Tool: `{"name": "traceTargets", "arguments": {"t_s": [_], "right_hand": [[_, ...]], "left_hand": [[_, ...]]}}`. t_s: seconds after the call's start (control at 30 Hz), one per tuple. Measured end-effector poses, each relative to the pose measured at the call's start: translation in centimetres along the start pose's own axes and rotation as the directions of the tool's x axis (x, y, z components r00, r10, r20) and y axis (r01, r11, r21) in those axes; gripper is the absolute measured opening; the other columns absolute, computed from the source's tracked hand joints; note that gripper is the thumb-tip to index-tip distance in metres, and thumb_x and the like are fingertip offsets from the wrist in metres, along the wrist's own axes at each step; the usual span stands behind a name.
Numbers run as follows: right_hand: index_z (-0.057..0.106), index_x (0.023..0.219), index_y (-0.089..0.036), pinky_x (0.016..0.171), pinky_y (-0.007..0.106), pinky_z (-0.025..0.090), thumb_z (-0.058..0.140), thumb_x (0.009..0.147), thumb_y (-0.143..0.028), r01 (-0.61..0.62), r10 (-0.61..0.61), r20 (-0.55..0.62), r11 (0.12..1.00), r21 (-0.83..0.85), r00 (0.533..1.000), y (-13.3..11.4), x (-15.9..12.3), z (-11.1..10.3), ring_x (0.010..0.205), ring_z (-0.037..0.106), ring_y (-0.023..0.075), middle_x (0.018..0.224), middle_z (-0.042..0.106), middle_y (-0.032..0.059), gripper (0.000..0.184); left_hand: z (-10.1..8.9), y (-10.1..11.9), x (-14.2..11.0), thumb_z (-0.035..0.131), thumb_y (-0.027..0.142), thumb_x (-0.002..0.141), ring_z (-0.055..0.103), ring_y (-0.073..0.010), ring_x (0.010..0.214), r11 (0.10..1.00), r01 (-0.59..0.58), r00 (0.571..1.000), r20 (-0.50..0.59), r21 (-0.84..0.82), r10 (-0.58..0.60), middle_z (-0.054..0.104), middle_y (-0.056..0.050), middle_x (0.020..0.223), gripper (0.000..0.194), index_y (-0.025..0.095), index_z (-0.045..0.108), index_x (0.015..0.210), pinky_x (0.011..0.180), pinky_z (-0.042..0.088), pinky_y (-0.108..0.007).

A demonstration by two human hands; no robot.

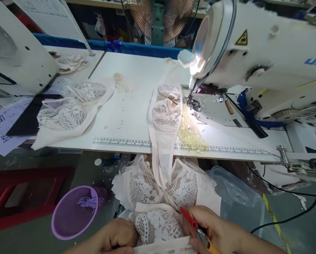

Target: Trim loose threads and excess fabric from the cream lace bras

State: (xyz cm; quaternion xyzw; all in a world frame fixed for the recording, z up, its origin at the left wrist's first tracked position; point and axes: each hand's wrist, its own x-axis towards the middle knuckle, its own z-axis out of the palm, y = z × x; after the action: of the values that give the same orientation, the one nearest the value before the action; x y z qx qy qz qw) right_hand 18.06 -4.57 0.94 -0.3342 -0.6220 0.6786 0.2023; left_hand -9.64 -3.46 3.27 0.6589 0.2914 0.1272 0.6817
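My left hand (118, 234) is closed on a pale bra (159, 224) at the bottom of the head view, pinching one end of its fabric band (163, 246). Curled round a small tool (191, 218) with a red end, a metal middle and an orange part is my right hand (209, 227); its exact kind is hard to tell. The fingers of that hand also lie at the band's other end. Beyond them, more lace bras (144, 183) rest on the lap. Another lace bra (164, 116) lies on the table and its band hangs over the front edge.
A sewing machine (266, 53) with a lit needle area stands at right, fabric scraps (189, 130) beside it. More lace bras (65, 116) lie at left on the white table (131, 123). Below are a purple bin (68, 215), a red stool (28, 197) and a clear plastic box (237, 197).
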Motion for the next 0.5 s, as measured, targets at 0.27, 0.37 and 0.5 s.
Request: {"name": "traceTargets", "arguments": {"t_s": [0.27,0.37,0.5], "right_hand": [[0.041,0.076,-0.019,0.050,0.021,0.032,0.062,0.069,-0.034,-0.032,-0.067,-0.477,0.980,-0.197,0.876,-2.1,3.7,-3.2,0.056,0.034,0.0086,0.068,0.042,-0.0034,0.026],[0.039,0.075,-0.020,0.053,0.022,0.036,0.064,0.068,-0.047,-0.052,-0.045,-0.546,0.985,-0.161,0.836,-2.5,4.1,-4.0,0.058,0.035,0.0084,0.067,0.041,-0.0043,0.037],[0.039,0.073,-0.019,0.057,0.024,0.039,0.066,0.064,-0.053,-0.057,-0.023,-0.537,0.990,-0.132,0.843,-2.7,3.6,-4.0,0.060,0.037,0.0087,0.068,0.041,-0.0044,0.044]], "left_hand": [[-4.9,4.7,5.2,0.050,0.031,0.084,0.047,-0.0108,0.060,0.889,0.105,0.903,-0.417,0.446,0.102,0.050,0.003,0.067,0.019,0.021,0.049,0.068,0.056,0.039,-0.019],[-5.3,5.1,6.3,0.060,0.036,0.077,0.054,-0.0135,0.067,0.929,0.163,0.873,-0.487,0.332,0.020,0.061,0.002,0.075,0.018,0.023,0.057,0.088,0.057,0.044,-0.019],[-5.0,5.3,6.3,0.064,0.034,0.075,0.061,-0.0177,0.080,0.980,0.150,0.897,-0.434,0.129,-0.080,0.068,-0.003,0.089,0.026,0.022,0.061,0.098,0.068,0.051,-0.024]]}}
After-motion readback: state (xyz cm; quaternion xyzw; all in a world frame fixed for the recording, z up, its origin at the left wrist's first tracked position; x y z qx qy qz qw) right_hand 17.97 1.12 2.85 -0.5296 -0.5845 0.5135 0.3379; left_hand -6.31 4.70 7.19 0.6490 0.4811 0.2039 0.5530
